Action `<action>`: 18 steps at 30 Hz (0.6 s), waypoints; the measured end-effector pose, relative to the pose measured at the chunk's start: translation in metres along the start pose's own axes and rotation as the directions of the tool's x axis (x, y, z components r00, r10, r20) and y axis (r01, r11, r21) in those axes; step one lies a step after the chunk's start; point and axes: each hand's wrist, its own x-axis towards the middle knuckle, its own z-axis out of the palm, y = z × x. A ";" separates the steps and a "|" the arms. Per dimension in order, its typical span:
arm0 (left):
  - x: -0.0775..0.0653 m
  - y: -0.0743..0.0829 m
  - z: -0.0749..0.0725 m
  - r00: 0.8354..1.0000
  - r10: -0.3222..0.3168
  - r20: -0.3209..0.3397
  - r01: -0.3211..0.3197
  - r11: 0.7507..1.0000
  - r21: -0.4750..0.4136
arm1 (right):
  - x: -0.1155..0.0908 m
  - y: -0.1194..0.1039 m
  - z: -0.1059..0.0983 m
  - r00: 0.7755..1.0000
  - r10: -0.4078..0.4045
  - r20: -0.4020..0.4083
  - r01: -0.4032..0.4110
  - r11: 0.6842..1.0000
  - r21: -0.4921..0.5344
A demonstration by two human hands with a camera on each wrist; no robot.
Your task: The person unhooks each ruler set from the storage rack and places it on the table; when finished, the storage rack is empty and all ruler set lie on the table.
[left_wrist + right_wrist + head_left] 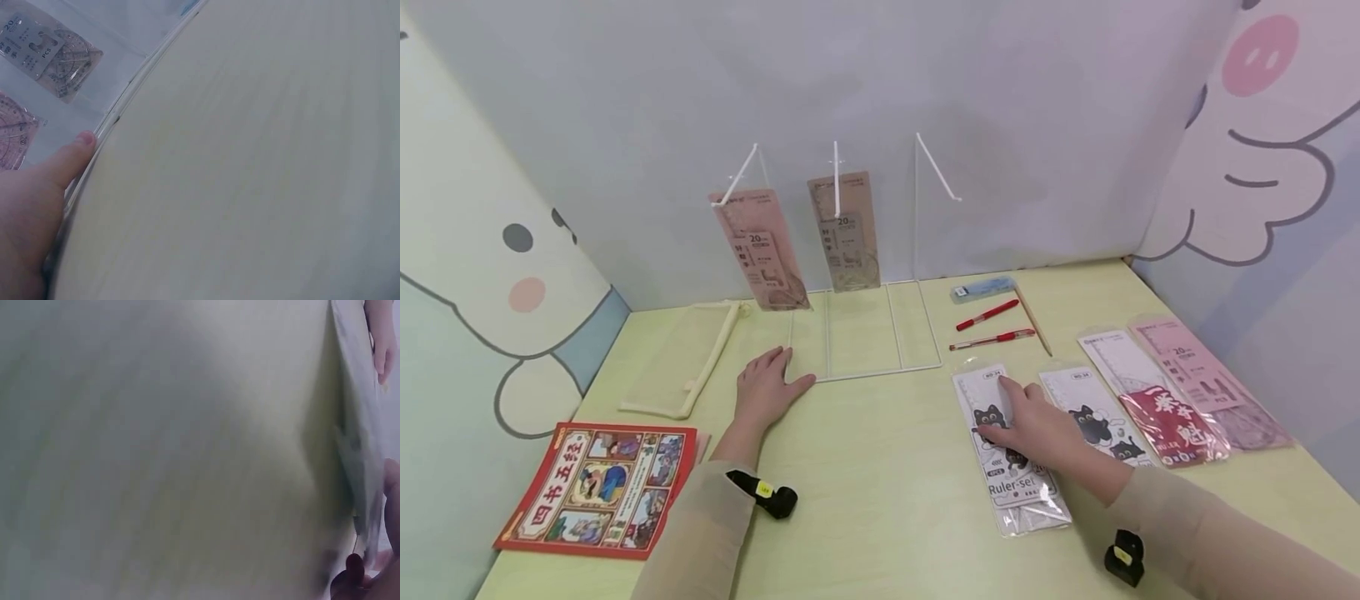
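Observation:
My right hand (1037, 425) grips a ruler set (985, 417) in clear packaging printed with black cats, thumb at its left side and fingers at the right. In the right wrist view the package (361, 425) stands edge-on, its near edge raised off the table. My left hand (765, 392) rests at the front left corner of a white wire display rack (880, 375), its thumb (78, 150) along the front wire. From the rack's left hook hangs a pink ruler set (760, 250), and from the middle hook a brownish one (846, 233).
Right of my right hand lie a second cat ruler set (1086, 408), a red-and-white one (1157, 400) and a pink one (1210, 383). Two red pens (992, 340), a pencil (1033, 321) and a blue packet (982, 289) lie behind. At left are a mesh pouch (681, 358) and red book (598, 487).

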 end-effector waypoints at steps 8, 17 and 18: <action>0.000 -0.003 0.001 1.000 -0.001 0.000 0.001 1.000 0.004 | -0.002 0.004 -0.010 0.998 0.000 0.058 0.003 0.999 -0.049; 0.001 -0.001 0.002 1.000 0.000 0.003 0.000 1.000 0.002 | -0.006 0.012 -0.019 0.997 0.011 0.076 -0.004 0.996 -0.084; 0.001 -0.001 0.002 1.000 -0.002 0.005 0.002 1.000 0.004 | -0.006 0.013 -0.020 0.997 0.011 0.078 -0.004 0.996 -0.090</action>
